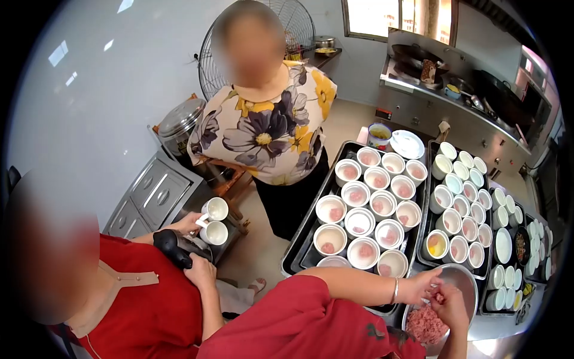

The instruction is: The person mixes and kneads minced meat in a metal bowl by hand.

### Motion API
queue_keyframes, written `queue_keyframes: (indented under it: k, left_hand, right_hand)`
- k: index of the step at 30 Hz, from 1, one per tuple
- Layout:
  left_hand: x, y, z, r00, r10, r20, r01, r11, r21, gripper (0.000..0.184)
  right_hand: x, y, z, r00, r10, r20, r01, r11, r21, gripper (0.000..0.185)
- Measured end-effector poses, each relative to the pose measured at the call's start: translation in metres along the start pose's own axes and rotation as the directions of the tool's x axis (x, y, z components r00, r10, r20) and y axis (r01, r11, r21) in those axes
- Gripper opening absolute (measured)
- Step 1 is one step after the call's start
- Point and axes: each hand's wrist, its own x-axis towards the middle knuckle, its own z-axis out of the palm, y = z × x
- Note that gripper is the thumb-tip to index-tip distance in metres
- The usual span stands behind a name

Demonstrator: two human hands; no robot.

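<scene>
Right fingers [448, 293] close together — minced meat [439, 297] between, apparently.

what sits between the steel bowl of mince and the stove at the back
In the head view, a black tray full of white cups lies between the steel bowl and the stove.

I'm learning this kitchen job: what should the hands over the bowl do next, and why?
Probably press the small pink lump together over the metal bowl: the right hand seems to pinch it, the left hand is close beside it, mince lies below, and cups in the nearest tray hold pink lumps.
</scene>
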Motion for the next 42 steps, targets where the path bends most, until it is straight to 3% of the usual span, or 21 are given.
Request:
queue_keyframes:
  k: [2, 4, 6, 8, 12, 14, 17, 20, 25, 27, 30, 31, 33, 36, 37, 38, 39, 40, 41, 42]
  left_hand:
    - [0.015, -0.012, 0.001, 0.956, 0.036, 0.290, 0.007, 0.989, -0.146, 0.048]
    - [0.018, -0.016, 0.004, 0.967, 0.054, 0.249, -0.002, 0.979, -0.206, 0.045]
    - [-0.001, -0.009, 0.025, 0.980, 0.074, 0.185, -0.026, 0.969, -0.247, 0.039]
    - [0.005, -0.013, 0.025, 0.969, 0.125, 0.215, -0.058, 0.954, -0.293, 0.039]
    - [0.005, -0.012, 0.027, 0.955, 0.144, 0.258, -0.052, 0.941, -0.334, 0.039]
    - [-0.004, -0.009, 0.036, 0.943, 0.204, 0.264, -0.101, 0.929, -0.357, 0.039]
    - [0.007, -0.009, 0.028, 0.923, 0.220, 0.315, -0.101, 0.931, -0.351, 0.038]
    - [0.009, -0.008, 0.030, 0.950, 0.224, 0.217, -0.129, 0.916, -0.379, 0.036]
    - [0.015, -0.007, 0.023, 0.929, 0.249, 0.272, -0.150, 0.930, -0.336, 0.031]
    - [-0.012, 0.001, 0.045, 0.966, 0.216, 0.143, -0.165, 0.938, -0.306, 0.029]
    - [-0.011, 0.001, 0.043, 0.938, 0.288, 0.193, -0.200, 0.904, -0.379, 0.027]
    - [-0.009, 0.000, 0.044, 0.958, 0.278, 0.074, -0.235, 0.905, -0.356, 0.027]
    - [0.003, -0.006, 0.032, 0.950, 0.300, 0.088, -0.252, 0.902, -0.351, 0.027]
    - [-0.003, -0.003, 0.028, 0.946, 0.320, 0.045, -0.282, 0.884, -0.372, 0.028]
    - [-0.008, 0.003, 0.019, 0.902, 0.380, 0.203, -0.305, 0.896, -0.322, 0.027]
    - [-0.010, 0.007, 0.015, 0.833, 0.422, 0.358, -0.337, 0.900, -0.276, 0.027]
    - [-0.009, 0.011, 0.018, 0.879, 0.449, 0.161, -0.411, 0.884, -0.221, 0.027]
    - [-0.013, 0.007, 0.031, 0.875, 0.455, 0.166, -0.415, 0.881, -0.228, 0.027]
    - [-0.019, 0.006, 0.043, 0.770, 0.625, 0.126, -0.633, 0.773, 0.040, 0.026]
    - [-0.026, 0.007, 0.054, 0.625, 0.768, 0.143, -0.765, 0.565, 0.310, 0.026]
  right_hand:
    - [-0.001, -0.013, 0.005, 0.999, -0.052, -0.014, 0.051, 0.999, -0.017, 0.020]
    - [-0.003, -0.019, 0.006, 0.982, -0.159, -0.104, 0.135, 0.969, -0.206, 0.023]
    - [-0.005, -0.018, 0.007, 0.982, -0.160, -0.100, 0.138, 0.971, -0.195, 0.023]
    - [-0.007, -0.016, 0.012, 0.935, -0.285, -0.213, 0.219, 0.933, -0.286, 0.022]
    - [-0.006, -0.024, 0.005, 0.908, -0.345, -0.237, 0.280, 0.922, -0.269, 0.019]
    - [-0.006, -0.013, 0.005, 0.857, -0.427, -0.290, 0.303, 0.871, -0.385, 0.018]
    - [-0.008, -0.014, 0.007, 0.842, -0.388, -0.374, 0.200, 0.870, -0.451, 0.018]
    - [-0.010, -0.007, 0.010, 0.805, -0.470, -0.362, 0.261, 0.829, -0.495, 0.021]
    - [-0.010, -0.010, 0.016, 0.833, -0.461, -0.307, 0.302, 0.842, -0.446, 0.023]
    - [-0.007, -0.014, 0.016, 0.848, -0.421, -0.322, 0.274, 0.868, -0.415, 0.023]
    - [-0.003, -0.011, 0.016, 0.814, -0.453, -0.365, 0.241, 0.833, -0.498, 0.025]
    - [-0.002, -0.005, 0.019, 0.789, -0.486, -0.375, 0.258, 0.817, -0.516, 0.027]
    - [0.000, -0.001, 0.021, 0.762, -0.521, -0.384, 0.275, 0.798, -0.536, 0.028]
    - [-0.002, 0.001, 0.024, 0.794, -0.524, -0.309, 0.324, 0.794, -0.514, 0.035]
    - [-0.004, 0.001, 0.030, 0.795, -0.353, -0.493, 0.315, 0.935, -0.162, 0.036]
    - [-0.003, 0.002, 0.034, 0.795, -0.126, -0.593, 0.308, 0.926, 0.216, 0.039]
    - [0.000, 0.003, 0.034, 0.784, 0.229, -0.577, 0.159, 0.824, 0.543, 0.043]
    - [0.005, -0.002, 0.034, 0.789, 0.389, -0.475, 0.323, 0.396, 0.860, 0.040]
    - [0.006, 0.016, 0.040, 0.938, 0.185, -0.295, 0.300, -0.002, 0.954, 0.039]
    - [0.007, 0.034, 0.044, 0.978, -0.102, -0.180, 0.130, -0.372, 0.919, 0.037]
